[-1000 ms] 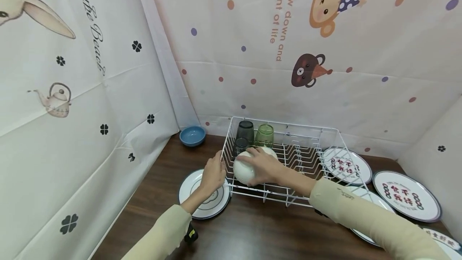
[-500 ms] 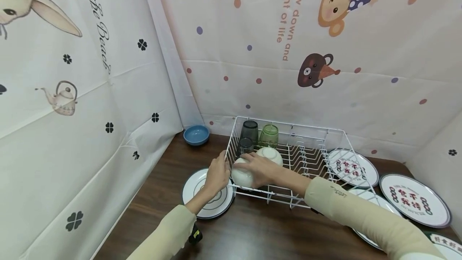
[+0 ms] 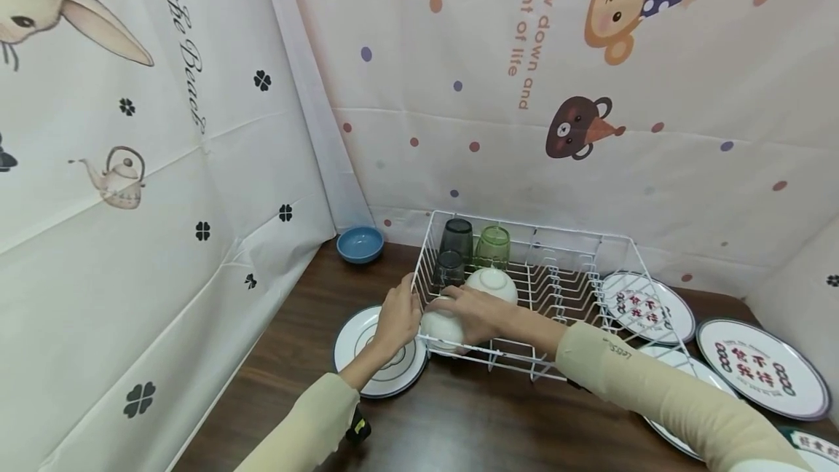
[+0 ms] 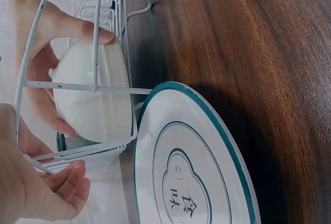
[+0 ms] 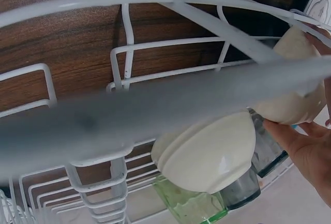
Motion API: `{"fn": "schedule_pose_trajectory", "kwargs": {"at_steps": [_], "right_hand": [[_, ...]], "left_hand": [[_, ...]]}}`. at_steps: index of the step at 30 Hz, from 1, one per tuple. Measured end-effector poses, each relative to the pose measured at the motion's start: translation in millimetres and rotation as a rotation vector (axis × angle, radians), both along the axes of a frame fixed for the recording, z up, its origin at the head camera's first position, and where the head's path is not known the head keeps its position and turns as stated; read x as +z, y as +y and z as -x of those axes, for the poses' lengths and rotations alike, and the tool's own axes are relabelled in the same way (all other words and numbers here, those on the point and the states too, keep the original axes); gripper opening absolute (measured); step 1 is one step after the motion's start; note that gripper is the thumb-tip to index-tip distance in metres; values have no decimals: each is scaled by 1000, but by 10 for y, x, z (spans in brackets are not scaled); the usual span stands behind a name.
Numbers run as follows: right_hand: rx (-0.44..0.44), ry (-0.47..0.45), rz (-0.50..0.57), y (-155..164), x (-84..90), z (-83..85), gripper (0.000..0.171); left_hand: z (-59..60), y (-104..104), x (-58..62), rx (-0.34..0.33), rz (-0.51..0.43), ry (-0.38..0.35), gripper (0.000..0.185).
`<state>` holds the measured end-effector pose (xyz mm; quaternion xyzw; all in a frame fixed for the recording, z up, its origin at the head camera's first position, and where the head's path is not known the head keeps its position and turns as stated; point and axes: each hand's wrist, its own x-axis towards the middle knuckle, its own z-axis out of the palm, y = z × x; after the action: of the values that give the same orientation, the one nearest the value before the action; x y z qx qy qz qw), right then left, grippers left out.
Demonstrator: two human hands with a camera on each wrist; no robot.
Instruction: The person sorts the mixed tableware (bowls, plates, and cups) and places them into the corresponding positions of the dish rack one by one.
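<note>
My right hand (image 3: 481,312) grips a white bowl (image 3: 440,328), upside down in the front left corner of the white wire dish rack (image 3: 518,364). In the left wrist view the thumb and fingers of that hand spread around this bowl (image 4: 93,94), low behind the wires. The fingers of my left hand (image 3: 398,317) curl round the rack's left top wire, seen in the left wrist view at the rack's end. A second white bowl (image 3: 493,282) lies upside down just behind the right hand, partly covered by it. Two dark glasses (image 3: 457,237) and a green glass (image 3: 493,245) stand behind the bowls.
Under the left forearm lies a white plate (image 3: 354,344) with a dark rim, beside the rack. A small blue dish (image 3: 360,244) sits at the back left. Several printed plates (image 3: 763,370) lie right of the rack. Printed cloth (image 3: 393,181) hangs along the back and sides.
The right hand has brought the white bowl down and toward the rack's front left corner, baring more of the second bowl. The left hand stays on the rack. The head view has shifted slightly.
</note>
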<state>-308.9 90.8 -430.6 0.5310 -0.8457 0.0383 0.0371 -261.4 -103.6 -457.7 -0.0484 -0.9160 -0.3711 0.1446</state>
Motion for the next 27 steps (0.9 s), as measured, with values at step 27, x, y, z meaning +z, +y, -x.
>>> {"fn": "schedule_pose_trajectory", "kwargs": {"at_steps": [27], "right_hand": [[-153, -256, -146, 55, 333, 53, 97]], "left_hand": [[2, -19, 28, -19, -27, 5, 42]]}}
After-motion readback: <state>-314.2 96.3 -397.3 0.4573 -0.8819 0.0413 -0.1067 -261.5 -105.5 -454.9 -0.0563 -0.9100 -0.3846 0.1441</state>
